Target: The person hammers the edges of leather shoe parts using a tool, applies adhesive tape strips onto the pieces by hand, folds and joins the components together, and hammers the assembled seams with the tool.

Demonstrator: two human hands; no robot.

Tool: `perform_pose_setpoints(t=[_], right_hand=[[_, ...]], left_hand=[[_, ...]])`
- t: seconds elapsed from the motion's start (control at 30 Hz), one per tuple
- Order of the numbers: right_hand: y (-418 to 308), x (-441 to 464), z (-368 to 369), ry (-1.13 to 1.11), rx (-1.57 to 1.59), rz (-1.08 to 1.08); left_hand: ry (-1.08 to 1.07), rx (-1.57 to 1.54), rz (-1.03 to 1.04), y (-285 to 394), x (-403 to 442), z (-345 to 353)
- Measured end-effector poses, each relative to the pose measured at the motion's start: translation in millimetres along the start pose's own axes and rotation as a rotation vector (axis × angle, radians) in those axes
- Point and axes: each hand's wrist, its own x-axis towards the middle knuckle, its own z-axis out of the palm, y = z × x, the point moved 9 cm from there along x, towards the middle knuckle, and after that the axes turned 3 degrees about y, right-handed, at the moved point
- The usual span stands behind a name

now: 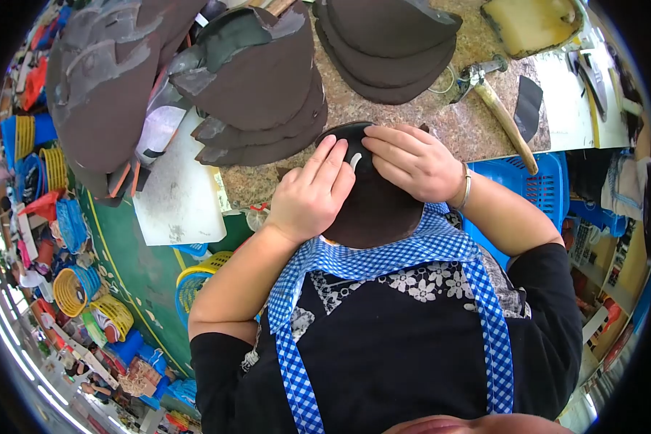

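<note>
A dark brown, curved sheet piece (377,210) with a glossy black upper part lies at the near edge of the worktop, its lower end against my checked apron. My left hand (313,189) rests on its left side, fingers stretched out over the black part and thumb apart. From the right, my right hand (414,160) lies across the top of the piece with fingers extended side by side; its thumb is hidden. A small whitish strip (355,160) shows on the black part between the hands.
Stacks of similar brown pieces stand at the back (390,50) and left (264,108). A wooden-handled hammer (505,119) lies right, near a black scrap (528,108) and a yellowish slab (532,25). A white board (173,206) lies left; a blue basket (553,188) sits below the right edge.
</note>
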Motion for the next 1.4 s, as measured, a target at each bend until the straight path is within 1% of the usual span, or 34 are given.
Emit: perform_pose_setpoints(t=[0.07,0.2,0.23,0.3,0.37,0.4,0.47,0.5,0.53,0.6,0.63,0.67,0.73,0.77,0.8,0.87,0.9,0.93,1.0,1.07,1.13,1.17,1.2,1.23,1.27,1.3,1.33,1.37,1.4], right_hand=[[5.8,-3.0,10.5,-0.041,0.038,0.067],[10.2,-6.9,16.1,-0.058,0.052,0.109],[15.5,-9.9,20.2,-0.089,0.096,0.137],[18.3,-6.6,19.7,-0.12,0.14,0.164],[24.3,5.9,8.2,-0.097,0.305,0.296],[22.9,5.1,8.3,-0.099,0.306,0.296],[13.7,2.4,14.8,-0.215,0.129,0.193],[14.6,1.9,9.6,-0.2,0.106,0.191],[18.6,-3.6,10.0,-0.202,0.106,0.188],[46.6,-24.2,15.1,-0.162,0.351,0.481],[62.0,-22.3,12.9,-0.081,0.397,0.799],[62.5,-11.9,19.3,-0.078,0.391,0.795],[56.8,12.4,16.4,0.047,0.228,0.6],[53.1,14.5,24.8,0.001,0.261,0.598],[48.9,19.4,27.9,-0.026,0.342,0.539],[41.6,32.3,15.0,0.026,0.58,0.502],[37.9,46.3,-3.5,0.1,0.49,0.365],[45.7,59.1,-13.5,0.102,0.479,0.364],[65.7,79.9,-58.3,0.409,0.331,0.202],[137.9,67.7,-61.8,0.555,0.139,0.502],[193.9,52.0,-69.1,0.633,-0.458,0.538],[251.5,29.5,-50.8,0.437,-0.488,0.763],[292.2,0.2,-33.5,0.229,-0.509,0.985],[294.8,-10.3,-31.4,0.234,-0.51,0.985],[296.9,-17.4,-27.9,0.245,-0.447,0.976],[296.8,-20.5,-25.0,0.251,-0.384,0.967],[292.5,-18.9,-28.9,0.247,-0.384,0.967],[268.5,-2.3,-45.7,0.347,-0.405,0.765],[237.0,12.9,-64.2,0.444,-0.42,0.563]], left_hand=[[-0.004,-0.003,-0.002,0.2,1.4,0.7],[-0.046,-0.028,-0.026,-2.1,4.3,2.5],[-0.046,-0.028,-0.025,-2.0,5.3,2.1],[-0.103,-0.111,-0.098,-6.2,5.4,6.1],[-0.134,-0.129,-0.106,-7.2,9.5,3.1],[-0.168,-0.148,-0.113,-7.4,9.4,3.8],[-0.152,-0.194,-0.154,-11.7,-4.7,0.4],[-0.135,-0.238,-0.199,-16.0,-11.2,-2.0],[-0.133,-0.237,-0.202,-17.0,-14.5,-4.3],[-0.106,-0.403,-0.274,-21.8,-19.7,-7.9],[-0.064,-0.439,-0.317,-24.7,-18.4,-9.2],[-0.059,-0.436,-0.313,-26.2,-16.7,-8.1],[0.042,-0.598,-0.497,-44.1,-21.4,-8.6],[0.059,-0.733,-0.736,-54.0,-35.1,-1.7],[0.141,-0.883,-0.976,-67.1,-47.4,3.7],[0.24,-0.995,-1.037,-70.8,-43.8,-8.8],[0.15,-0.999,-1.003,-71.1,-38.4,-9.1],[0.306,-0.912,-0.809,-77.3,-27.8,-22.6],[0.425,-0.835,-1.014,-104.0,-31.1,-46.7],[0.583,-0.546,-0.919,-133.6,-18.6,-80.0],[0.579,-0.528,-0.968,-147.6,-11.0,-91.9],[0.714,-0.538,-0.849,-147.0,-10.3,-103.6],[0.847,-0.567,-0.79,-139.0,-9.0,-121.9],[0.946,-0.551,-0.699,-138.0,-22.0,-141.6],[1.039,-0.635,-0.645,-133.8,-32.7,-167.8],[1.19,-0.468,-0.614,-120.4,-46.6,-203.4],[1.267,-0.599,-0.465,-115.6,-57.6,-236.7],[1.265,-0.189,-0.467,-95.3,-70.3,-275.4],[1.351,0.111,-0.393,-78.0,-92.0,-308.3]])
